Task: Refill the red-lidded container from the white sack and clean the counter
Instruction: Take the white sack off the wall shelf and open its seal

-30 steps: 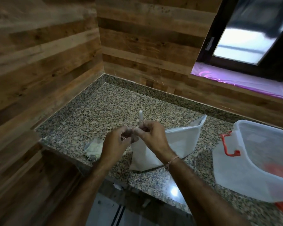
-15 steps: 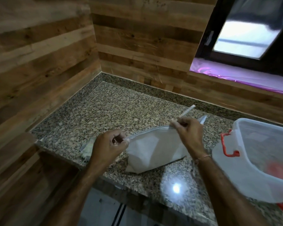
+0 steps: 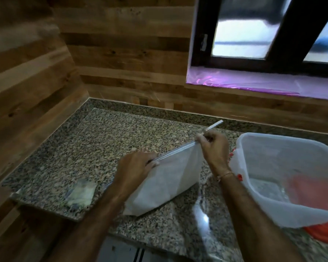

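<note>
A white sack [image 3: 167,184] stands on the speckled granite counter [image 3: 106,140], its top edge stretched into a line. My left hand [image 3: 134,167] pinches the left end of that edge. My right hand [image 3: 214,146] grips the right end, and a thin white strip [image 3: 214,125] sticks up past its fingers. To the right sits a translucent plastic container [image 3: 284,167] with red clips, open on top. Its red lid [image 3: 326,233] shows beneath it at the right edge.
A small crumpled clear plastic bag [image 3: 81,193] lies near the counter's left front corner. Wood-panelled walls close off the left and back. A window with a purple-covered sill [image 3: 254,82] is at the back right. The counter's front edge runs just under my forearms.
My hands were together at the sack's top a second ago; they have pulled apart, the right hand moving right, stretching the sack's mouth into a long line. The view shifted left.
</note>
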The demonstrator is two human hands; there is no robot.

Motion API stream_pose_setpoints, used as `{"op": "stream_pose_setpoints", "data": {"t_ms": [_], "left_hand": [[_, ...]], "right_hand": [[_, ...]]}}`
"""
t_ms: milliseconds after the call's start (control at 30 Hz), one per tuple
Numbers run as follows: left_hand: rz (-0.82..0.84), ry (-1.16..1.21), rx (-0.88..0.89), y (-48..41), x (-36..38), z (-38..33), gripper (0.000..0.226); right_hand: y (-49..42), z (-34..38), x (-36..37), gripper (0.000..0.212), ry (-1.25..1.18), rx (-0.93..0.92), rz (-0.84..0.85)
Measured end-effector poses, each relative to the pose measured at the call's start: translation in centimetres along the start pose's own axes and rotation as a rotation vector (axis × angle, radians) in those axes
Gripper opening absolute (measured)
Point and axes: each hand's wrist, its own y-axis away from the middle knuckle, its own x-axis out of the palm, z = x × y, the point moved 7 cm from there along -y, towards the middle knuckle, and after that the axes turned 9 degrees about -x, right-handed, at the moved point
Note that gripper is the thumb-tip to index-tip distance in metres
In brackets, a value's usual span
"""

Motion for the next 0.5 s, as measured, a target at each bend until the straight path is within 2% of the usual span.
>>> {"op": "stream_pose_setpoints", "data": {"t_ms": [133,167,233,333,400,467,500], "left_hand": [[-0.043,0.008,-0.026,1.4,-0.7,0.3,0.032],[-0.037,0.002,-0.042,1.6,-0.9,0.3,0.030],[0.021,-0.043,-0.116,1.9,-1.2,1.3,0.011],[0.085,-0.069,-0.333,4.1,-1.9,5.9,0.028],[0.092,0.074,-0.435,6.2,-2.5,8.6,0.025],[0.065,0.319,-0.537,8.1,-2.5,10.1,0.011],[0.024,0.437,-0.588,8.8,-2.4,10.1,0.014]], "right_hand": [[-2.8,-3.8,-0.6,0.025,-0.050,0.188,-0.123],[-2.8,-4.1,0.0,0.019,-0.085,0.220,-0.127],[-1.9,-4.6,1.4,0.018,-0.226,0.328,-0.140],[0.0,-6.2,3.4,0.022,-0.465,0.437,-0.118],[0.8,-7.1,4.2,0.029,-0.580,0.405,-0.058],[1.5,-7.5,4.7,0.041,-0.635,0.346,0.031],[1.8,-7.5,4.8,0.047,-0.663,0.318,0.079]]}}
